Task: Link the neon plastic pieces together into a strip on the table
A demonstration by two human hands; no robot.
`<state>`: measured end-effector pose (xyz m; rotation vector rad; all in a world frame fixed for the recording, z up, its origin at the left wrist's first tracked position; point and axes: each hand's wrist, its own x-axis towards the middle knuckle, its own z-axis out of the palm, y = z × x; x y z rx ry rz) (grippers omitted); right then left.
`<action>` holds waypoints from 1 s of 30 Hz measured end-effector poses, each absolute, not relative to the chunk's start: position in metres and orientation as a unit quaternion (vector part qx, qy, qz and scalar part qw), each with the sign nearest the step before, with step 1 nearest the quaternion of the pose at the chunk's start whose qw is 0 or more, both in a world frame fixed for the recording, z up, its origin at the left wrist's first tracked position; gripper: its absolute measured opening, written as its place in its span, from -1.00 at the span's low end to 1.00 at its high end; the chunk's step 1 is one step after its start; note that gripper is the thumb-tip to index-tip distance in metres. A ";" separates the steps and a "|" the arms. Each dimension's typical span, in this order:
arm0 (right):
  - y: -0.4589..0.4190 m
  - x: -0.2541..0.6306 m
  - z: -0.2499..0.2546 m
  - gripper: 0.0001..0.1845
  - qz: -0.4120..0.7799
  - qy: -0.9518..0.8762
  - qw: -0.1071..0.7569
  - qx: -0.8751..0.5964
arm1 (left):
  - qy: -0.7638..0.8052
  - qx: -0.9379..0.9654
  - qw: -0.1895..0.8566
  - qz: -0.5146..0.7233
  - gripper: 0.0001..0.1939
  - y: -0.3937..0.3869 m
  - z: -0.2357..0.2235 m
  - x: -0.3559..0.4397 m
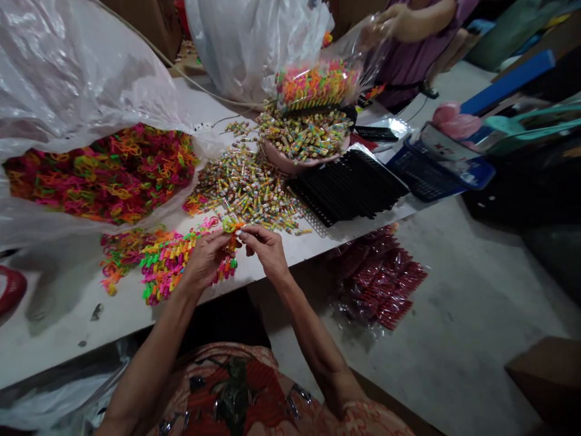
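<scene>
Left hand [206,257] and right hand [267,251] meet at the fingertips, both in a pinch, w/ a small green-orange piece [232,226] btwn them. This piece is above the near part of the table [45,345], at the right end of the left fingers and just left of the right fingertips, so both hands are equally near. Its long axis seems to go across, from one hand to the other, but it is too small to be sure. A white spot is at the right fingertips; cannot tell if it is a nail or a part.

Coloured rows [166,263] lie beside and partly under the left hand, w/ a loose coloured heap [120,254] further left. Beyond the hands is the pile of patterned little sticks [254,188], quite near the fingertips; behind it, the pink bowl [290,163] is full of the same type. Black racks [354,181] are to the right of the pile, then the blue basket [422,169]. An open big bag [113,172] of coloured pcs. stands at far left.

Across the table, a co-worker's hand [399,21] is at a clear bag w/ coloured rows [318,82], well apart from the two hands. Nothing visible stands btwn the left and right fingertips except the piece.
</scene>
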<state>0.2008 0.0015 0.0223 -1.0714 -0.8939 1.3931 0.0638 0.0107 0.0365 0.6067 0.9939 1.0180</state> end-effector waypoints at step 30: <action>-0.080 0.248 0.004 -0.73 0.708 -0.294 0.483 -0.424 | 0.454 0.199 0.779 0.384 -0.55 -0.066 0.009 0.094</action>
